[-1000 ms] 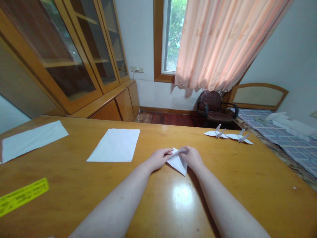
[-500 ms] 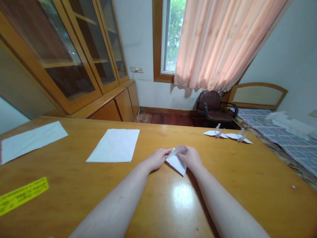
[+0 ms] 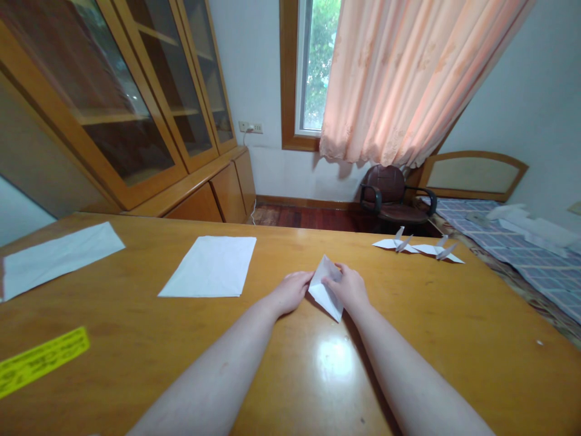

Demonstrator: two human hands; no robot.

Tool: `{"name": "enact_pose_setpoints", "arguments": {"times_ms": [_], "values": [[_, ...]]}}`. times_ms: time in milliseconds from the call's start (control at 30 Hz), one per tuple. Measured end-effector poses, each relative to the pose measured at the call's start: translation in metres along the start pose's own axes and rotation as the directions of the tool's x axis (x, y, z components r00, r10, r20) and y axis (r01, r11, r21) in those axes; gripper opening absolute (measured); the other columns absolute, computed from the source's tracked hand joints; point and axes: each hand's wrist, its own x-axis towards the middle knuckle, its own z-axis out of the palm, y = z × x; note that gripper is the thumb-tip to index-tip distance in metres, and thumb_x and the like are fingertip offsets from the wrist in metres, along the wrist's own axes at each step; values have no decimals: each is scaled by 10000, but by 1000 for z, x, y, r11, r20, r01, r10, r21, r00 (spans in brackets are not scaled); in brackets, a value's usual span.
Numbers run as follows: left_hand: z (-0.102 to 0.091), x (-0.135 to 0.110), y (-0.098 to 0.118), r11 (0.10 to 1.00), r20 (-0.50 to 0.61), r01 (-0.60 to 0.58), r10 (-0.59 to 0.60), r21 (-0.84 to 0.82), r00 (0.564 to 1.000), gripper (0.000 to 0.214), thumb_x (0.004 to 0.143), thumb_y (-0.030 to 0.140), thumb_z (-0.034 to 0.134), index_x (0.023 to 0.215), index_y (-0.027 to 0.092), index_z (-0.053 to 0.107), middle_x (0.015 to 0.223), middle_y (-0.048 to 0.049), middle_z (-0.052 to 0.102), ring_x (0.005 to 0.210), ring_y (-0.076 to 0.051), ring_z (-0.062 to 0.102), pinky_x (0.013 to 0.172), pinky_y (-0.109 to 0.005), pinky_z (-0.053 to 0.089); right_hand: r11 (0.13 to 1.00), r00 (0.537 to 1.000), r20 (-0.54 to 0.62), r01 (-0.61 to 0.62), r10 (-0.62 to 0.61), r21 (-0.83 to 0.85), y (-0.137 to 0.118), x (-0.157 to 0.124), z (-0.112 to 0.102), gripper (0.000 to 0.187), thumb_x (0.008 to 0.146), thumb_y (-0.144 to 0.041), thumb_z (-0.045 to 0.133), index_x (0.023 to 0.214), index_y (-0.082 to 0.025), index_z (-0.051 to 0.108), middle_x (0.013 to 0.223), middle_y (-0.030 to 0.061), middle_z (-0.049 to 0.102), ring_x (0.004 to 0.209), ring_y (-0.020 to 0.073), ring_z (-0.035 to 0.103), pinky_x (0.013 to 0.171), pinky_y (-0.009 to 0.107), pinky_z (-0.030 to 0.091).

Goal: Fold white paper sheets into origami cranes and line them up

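A small folded white paper piece (image 3: 325, 295) lies on the wooden table (image 3: 290, 369) between my two hands. My left hand (image 3: 290, 291) pinches its left edge, fingers closed. My right hand (image 3: 351, 287) grips the right side and lifts a flap upward at the far end. Two finished paper cranes (image 3: 417, 247) sit at the far right of the table, away from both hands.
A stack of white sheets (image 3: 209, 265) lies left of my hands, another white sheet (image 3: 57, 257) at the far left edge, and a yellow label (image 3: 40, 358) near the front left. Beyond the table are a glass cabinet (image 3: 127, 103), a chair (image 3: 390, 195) and a bed (image 3: 526, 254).
The far flap of the folded paper has been raised from nearly flat to standing up. Both hands stay in about the same place.
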Motion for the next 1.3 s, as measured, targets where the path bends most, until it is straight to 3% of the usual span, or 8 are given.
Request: {"name": "enact_pose_setpoints", "arguments": {"times_ms": [167,367,633,833,1100,1300], "values": [[2,0,-4,998,5,21,-22,67,1000,354,829,194,450,1169,217,546,1197,-52,596,1075,-205,530,956,-325,380,1000,1000,-3,-15,15,-4,0,0,0,599,699,-499,610,1187,-158,545,1094,116,639,1008,267,576,849,338,407],[1,-1,-5,996,15,-47,45,79,999,324,841,208,444,1150,223,539,1195,-48,590,1076,-194,530,948,-300,380,1000,1000,-6,-6,6,2,2,0,0,580,707,-507,598,1170,-160,557,1082,112,644,996,262,578,829,331,410],[4,2,-2,996,-34,58,-55,69,998,270,832,255,491,1079,202,587,1080,-60,641,982,-203,574,878,-297,416,998,999,-23,30,-31,-46,0,-1,1,549,710,-492,609,1148,-163,572,1067,112,649,986,266,578,818,329,398],[7,3,2,992,-102,129,-130,-12,986,265,769,193,556,1026,219,619,1022,-33,668,950,-190,585,851,-275,419,998,999,-21,31,-32,-60,-3,-2,-1,490,712,-497,612,1078,-171,610,1003,112,664,944,257,589,792,317,396],[11,5,-1,982,-135,189,-186,9,973,288,716,211,617,1004,213,622,891,-15,667,836,-180,582,756,-264,413,993,1000,23,6,-9,121,-4,-2,6,413,711,-407,625,1068,-201,606,1030,69,667,937,214,610,765,278,424],[11,5,-3,982,-153,181,-170,61,974,211,706,219,621,916,204,623,846,-14,649,796,-173,557,707,-254,390,987,999,40,8,-14,162,-5,-2,5,357,708,-390,629,1010,-199,632,991,61,677,895,209,614,742,275,426]]}}
